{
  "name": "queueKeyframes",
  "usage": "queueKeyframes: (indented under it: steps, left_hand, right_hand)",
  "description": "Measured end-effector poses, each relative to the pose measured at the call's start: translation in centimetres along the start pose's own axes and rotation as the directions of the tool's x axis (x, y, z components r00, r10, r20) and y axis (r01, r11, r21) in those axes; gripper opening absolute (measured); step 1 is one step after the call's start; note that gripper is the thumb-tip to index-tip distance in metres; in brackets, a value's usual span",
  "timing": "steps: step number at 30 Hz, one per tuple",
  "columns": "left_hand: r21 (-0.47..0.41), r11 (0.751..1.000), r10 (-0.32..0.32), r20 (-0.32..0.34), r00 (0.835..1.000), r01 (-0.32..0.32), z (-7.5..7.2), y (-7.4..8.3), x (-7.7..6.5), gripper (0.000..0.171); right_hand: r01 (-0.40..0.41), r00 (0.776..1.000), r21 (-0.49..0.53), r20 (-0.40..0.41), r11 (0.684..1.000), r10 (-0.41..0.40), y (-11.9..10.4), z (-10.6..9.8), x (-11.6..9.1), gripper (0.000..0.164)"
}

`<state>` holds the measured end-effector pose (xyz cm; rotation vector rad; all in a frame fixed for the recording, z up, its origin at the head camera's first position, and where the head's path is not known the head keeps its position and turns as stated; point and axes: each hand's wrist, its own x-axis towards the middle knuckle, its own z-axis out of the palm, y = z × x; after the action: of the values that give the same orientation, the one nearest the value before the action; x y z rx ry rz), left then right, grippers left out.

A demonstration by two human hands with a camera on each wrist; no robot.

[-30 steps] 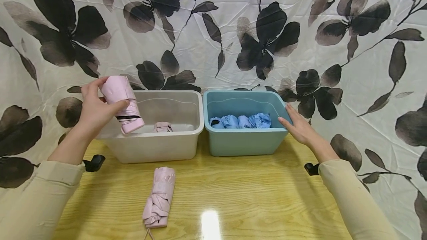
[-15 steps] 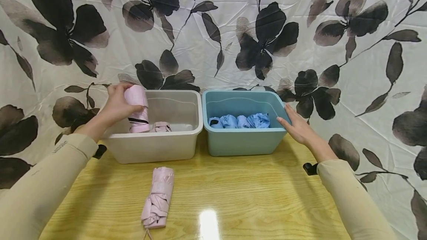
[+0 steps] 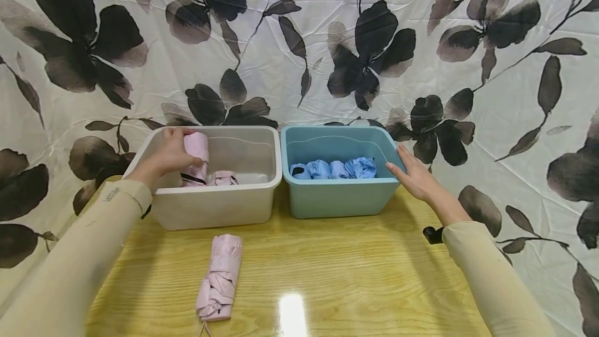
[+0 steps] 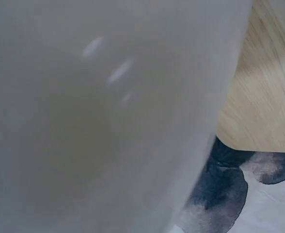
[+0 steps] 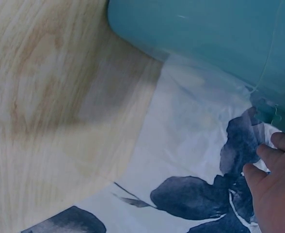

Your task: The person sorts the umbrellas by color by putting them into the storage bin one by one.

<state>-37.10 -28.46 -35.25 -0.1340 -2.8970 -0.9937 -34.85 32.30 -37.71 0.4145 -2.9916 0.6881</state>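
Note:
My left hand [image 3: 169,155] grips a folded pink umbrella [image 3: 195,156] with a black band, held upright inside the white bin [image 3: 215,209]. Beside it in that bin lies another pink umbrella [image 3: 223,177], mostly hidden by the front wall. My right hand [image 3: 416,176] rests with straight fingers on the right rim of the blue bin [image 3: 341,199]. Several blue folded umbrellas [image 3: 339,169] lie in a row in the blue bin. In the left wrist view the bin's wall [image 4: 108,121] fills most of the picture, and the left hand is out of sight there.
A third pink umbrella [image 3: 220,277], its cord toward me, lies on the wooden table [image 3: 355,269] in front of the white bin. The two bins stand side by side against a floral cloth [image 3: 299,56] that hangs behind them.
My left hand has carried the pink umbrella rightward and down, from over the white bin's left side to inside it. The right hand stays on the blue bin's rim.

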Motion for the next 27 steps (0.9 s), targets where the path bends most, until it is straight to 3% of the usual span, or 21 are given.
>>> queueKeyframes:
  steps: [6, 11, 14, 19, 27]
  left_hand:
    - [0.032, 0.999, -0.005, 0.04, 0.999, 0.004, 0.6, -0.6, 0.1, 0.086]
    - [0.08, 0.996, -0.05, 0.125, 0.991, 0.04, 0.8, -0.8, -0.1, 0.087]
    - [0.075, 0.996, -0.065, 0.195, 0.979, 0.051, 1.0, -0.9, -0.2, 0.087]
    - [0.064, 0.998, -0.032, 0.294, 0.955, 0.013, 1.7, -1.2, -0.1, 0.083]
    - [0.112, 0.994, -0.052, 0.375, 0.925, 0.011, 2.2, -1.4, -0.1, 0.075]
  right_hand:
    - [0.001, 1.0, 0.003, 0.0, 1.0, -0.001, -0.1, -0.1, 0.1, 0.086]
    - [-0.001, 1.0, 0.0, -0.001, 1.0, 0.001, -0.1, -0.1, 0.0, 0.085]
    - [0.0, 1.0, 0.006, -0.003, 1.0, 0.0, 0.0, 0.0, -0.1, 0.084]
    - [0.003, 1.0, 0.005, -0.015, 1.0, -0.003, 0.3, 0.1, -0.2, 0.085]
    - [0.002, 1.0, 0.024, -0.013, 1.0, -0.002, 0.3, 0.0, -0.1, 0.086]
